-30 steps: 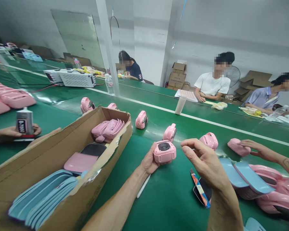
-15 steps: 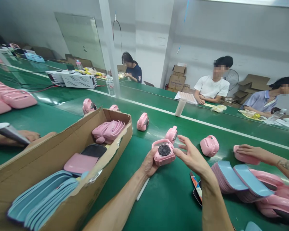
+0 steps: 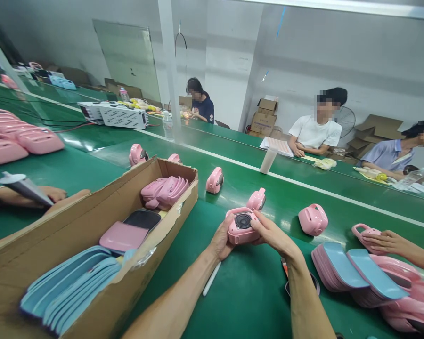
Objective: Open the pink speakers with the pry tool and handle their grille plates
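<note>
Both my hands hold a small pink speaker housing with a round black speaker face turned up. My left hand cups its left side, and my right hand wraps its right side. Just beyond them, a similar pink unit stands on the green belt, close to the housing. A white marker lies below my left hand. A partly hidden striped item sits beside my right forearm.
A cardboard box at left holds pink shells, dark and pink panels and blue-faced panels. Stacked blue-faced panels and pink shells lie at right. Co-workers' hands reach in at both sides, one holding a glue tube. Other people sit across the belt.
My right hand has moved from spread fingers beside the housing to gripping it. The view has shifted slightly. The co-worker's hand at right now rests on a different pink shell.
</note>
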Demonstrator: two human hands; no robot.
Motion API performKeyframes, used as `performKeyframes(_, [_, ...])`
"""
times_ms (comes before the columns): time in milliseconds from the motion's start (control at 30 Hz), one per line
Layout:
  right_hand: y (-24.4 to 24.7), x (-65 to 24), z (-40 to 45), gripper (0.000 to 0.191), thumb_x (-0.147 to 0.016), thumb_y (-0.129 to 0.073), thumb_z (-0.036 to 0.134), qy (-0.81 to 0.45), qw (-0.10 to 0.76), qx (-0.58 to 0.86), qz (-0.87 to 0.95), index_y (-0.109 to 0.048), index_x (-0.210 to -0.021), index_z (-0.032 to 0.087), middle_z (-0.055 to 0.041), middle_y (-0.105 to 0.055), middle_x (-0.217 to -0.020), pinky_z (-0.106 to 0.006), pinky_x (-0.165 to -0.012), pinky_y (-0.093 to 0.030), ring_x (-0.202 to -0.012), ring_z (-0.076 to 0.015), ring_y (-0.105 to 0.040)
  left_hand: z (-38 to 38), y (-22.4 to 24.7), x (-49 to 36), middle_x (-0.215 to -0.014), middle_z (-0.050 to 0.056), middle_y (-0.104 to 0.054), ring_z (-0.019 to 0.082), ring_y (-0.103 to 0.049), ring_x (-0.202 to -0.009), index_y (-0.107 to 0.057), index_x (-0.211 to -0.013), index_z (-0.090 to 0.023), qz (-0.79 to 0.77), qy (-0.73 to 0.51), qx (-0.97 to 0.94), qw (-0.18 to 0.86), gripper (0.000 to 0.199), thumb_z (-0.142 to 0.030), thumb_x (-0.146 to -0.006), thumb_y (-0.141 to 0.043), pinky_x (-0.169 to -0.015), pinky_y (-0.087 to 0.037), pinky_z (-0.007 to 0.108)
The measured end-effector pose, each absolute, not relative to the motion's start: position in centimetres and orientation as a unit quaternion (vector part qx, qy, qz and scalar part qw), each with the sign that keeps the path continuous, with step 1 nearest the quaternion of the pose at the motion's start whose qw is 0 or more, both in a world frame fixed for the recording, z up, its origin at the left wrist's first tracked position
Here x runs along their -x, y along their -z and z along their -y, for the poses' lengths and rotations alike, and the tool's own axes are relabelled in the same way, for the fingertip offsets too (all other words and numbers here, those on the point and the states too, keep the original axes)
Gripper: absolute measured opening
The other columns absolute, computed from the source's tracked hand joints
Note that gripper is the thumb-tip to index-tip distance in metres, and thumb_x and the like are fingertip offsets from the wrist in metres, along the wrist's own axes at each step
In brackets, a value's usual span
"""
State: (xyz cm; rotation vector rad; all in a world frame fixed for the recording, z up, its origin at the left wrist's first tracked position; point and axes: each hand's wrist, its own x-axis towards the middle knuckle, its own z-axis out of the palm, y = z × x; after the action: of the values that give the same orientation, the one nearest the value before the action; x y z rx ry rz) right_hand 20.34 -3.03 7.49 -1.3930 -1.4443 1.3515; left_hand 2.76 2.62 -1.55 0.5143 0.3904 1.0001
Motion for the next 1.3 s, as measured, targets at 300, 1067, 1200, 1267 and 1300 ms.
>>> performKeyframes(300, [-7.9,-20.1,3.0,0.068,-0.09,-0.069,0.044,-0.558,0.38,0.529,0.513,-0.058,-0.156,0.031,-0.0081,-0.066,-0.153,-0.044,-0.086,-0.069,-0.117,-0.0307,-0.074,-2.6,1.5,-2.7,-0.12,0.014,-0.084,0.028,-0.08,-0.105,-0.075,-0.136,-0.013,-0.174,-0.472,-0.236,0.831,0.056,-0.048,-0.093,-0.084,-0.097,-0.062,0.038])
performKeyframes(1067, [-7.6,-20.6,3.0,0.082,-0.087,-0.072,0.04,-0.588,0.404,0.476,0.514,-0.045,-0.163,0.028,-0.0082,-0.06,-0.161,-0.049,-0.108,-0.061,-0.134,-0.0322,-0.068,-2.0,0.8,-2.8,-0.118,0.016,-0.083,0.035,-0.077,-0.117,-0.065,-0.15,-0.014,-0.167,-0.51,-0.298,0.789,0.079,-0.053,-0.086,-0.09,-0.103,-0.06,0.044])
performKeyframes(1200, [-6.9,-21.0,2.7,0.087,-0.086,-0.076,0.041,-0.56,0.399,0.484,0.542,-0.044,-0.166,0.029,-0.0068,-0.049,-0.171,-0.05,-0.115,-0.057,-0.153,-0.0352,-0.052,-1.8,0.5,-2.8,-0.125,0.017,-0.081,0.036,-0.074,-0.123,-0.069,-0.143,-0.014,-0.171,-0.522,-0.313,0.775,0.074,-0.051,-0.084,-0.092,-0.109,-0.057,0.045])
performKeyframes(1267, [-6.5,-21.3,2.6,0.091,-0.087,-0.079,0.044,-0.538,0.391,0.494,0.56,-0.041,-0.168,0.028,-0.0066,-0.04,-0.177,-0.051,-0.121,-0.052,-0.161,-0.0357,-0.042,-1.8,0.4,-2.8,-0.127,0.017,-0.08,0.036,-0.073,-0.124,-0.071,-0.139,-0.014,-0.172,-0.526,-0.313,0.772,0.07,-0.05,-0.082,-0.093,-0.11,-0.056,0.045])
performKeyframes(1300, [-6.4,-21.4,2.6,0.093,-0.087,-0.08,0.047,-0.53,0.389,0.497,0.566,-0.041,-0.169,0.028,-0.0064,-0.037,-0.178,-0.051,-0.124,-0.049,-0.163,-0.0358,-0.039,-1.8,0.4,-2.8,-0.128,0.017,-0.08,0.036,-0.073,-0.125,-0.072,-0.137,-0.014,-0.173,-0.525,-0.314,0.772,0.069,-0.049,-0.082,-0.093,-0.11,-0.056,0.045])
